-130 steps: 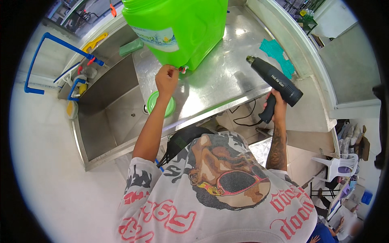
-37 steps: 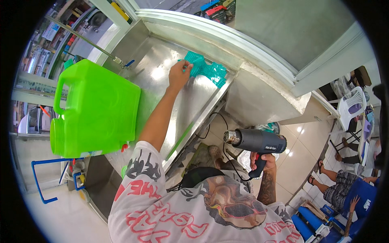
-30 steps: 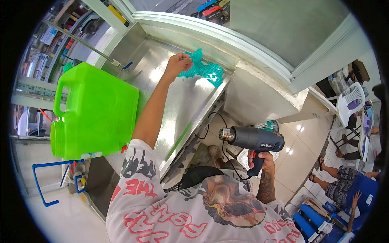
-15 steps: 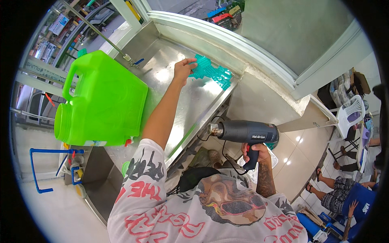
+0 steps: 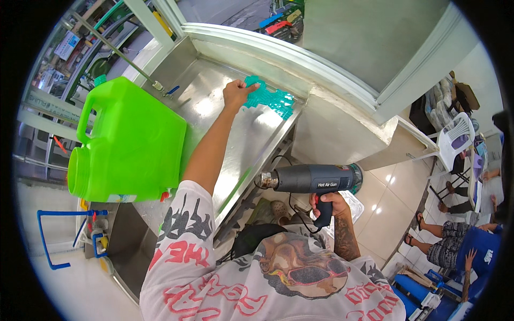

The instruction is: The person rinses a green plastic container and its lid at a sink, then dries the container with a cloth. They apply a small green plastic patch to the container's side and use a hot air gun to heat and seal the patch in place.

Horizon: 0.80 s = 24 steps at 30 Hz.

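Note:
My left hand (image 5: pixel 237 95) reaches to the far side of a stainless steel counter (image 5: pixel 214 80). Its fingers are closed on the left end of a teal plastic sheet (image 5: pixel 272 100), thin, shiny and ragged in outline, which lies near the counter's back right corner. My right hand (image 5: pixel 331 204) grips the black handle of a dark grey heat gun (image 5: pixel 308 178) in front of my body. The gun's metal nozzle points left, past the counter's front edge and apart from the sheet. Whether a finger rests on its trigger is hidden.
A big bright green jug (image 5: pixel 134 144) stands on the counter's left part, near a blue-handled tap (image 5: pixel 171 91). The gun's cord hangs below it. Windows line the back. To the right are a white chair (image 5: pixel 455 140) and people, one in a blue shirt (image 5: pixel 478 257).
My left hand's fingers now overlap the teal sheet's left end more. The heat gun has shifted slightly left and lower in view, while the whole view has also moved a little.

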Tool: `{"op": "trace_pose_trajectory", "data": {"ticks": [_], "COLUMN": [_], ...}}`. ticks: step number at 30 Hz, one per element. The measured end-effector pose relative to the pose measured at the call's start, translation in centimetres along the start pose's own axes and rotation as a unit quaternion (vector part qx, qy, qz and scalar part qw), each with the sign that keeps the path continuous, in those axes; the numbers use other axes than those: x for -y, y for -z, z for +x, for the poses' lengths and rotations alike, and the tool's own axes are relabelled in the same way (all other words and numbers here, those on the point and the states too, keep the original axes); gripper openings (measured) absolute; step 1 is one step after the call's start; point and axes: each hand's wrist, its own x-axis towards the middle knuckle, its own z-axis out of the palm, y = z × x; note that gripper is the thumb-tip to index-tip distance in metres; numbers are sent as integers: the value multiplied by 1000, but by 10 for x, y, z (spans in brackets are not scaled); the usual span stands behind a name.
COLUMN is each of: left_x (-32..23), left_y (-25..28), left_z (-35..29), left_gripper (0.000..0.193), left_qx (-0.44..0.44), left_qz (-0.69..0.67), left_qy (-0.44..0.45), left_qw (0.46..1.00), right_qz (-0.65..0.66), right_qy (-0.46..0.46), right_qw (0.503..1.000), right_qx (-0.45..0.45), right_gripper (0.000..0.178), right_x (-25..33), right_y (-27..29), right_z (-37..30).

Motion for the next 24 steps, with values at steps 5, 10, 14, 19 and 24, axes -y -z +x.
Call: {"op": "trace_pose_trajectory", "data": {"ticks": [5,10,14,19,24], "left_x": [7,15,17,20,16], "left_y": [1,11,20,29,42], "left_z": [13,32,53,63,50], "left_gripper": [57,50,29,26,30], "left_qx": [-30,-54,113,80,38], "left_qz": [35,80,-158,37,209], "left_qy": [-8,-170,-46,-42,-91], "left_qw": [999,981,980,995,973], "right_qz": [6,-16,-11,-11,-30], "right_qy": [7,19,8,1,-11], "right_qw": [1000,1000,999,1000,999], "right_qx": [-6,-15,-34,-6,28], "right_gripper": [29,32,28,26,26], "right_x": [-2,-2,-3,-6,-2], "right_y": [-4,-6,-6,-10,-12], "right_z": [-7,-5,-2,-1,4]}}
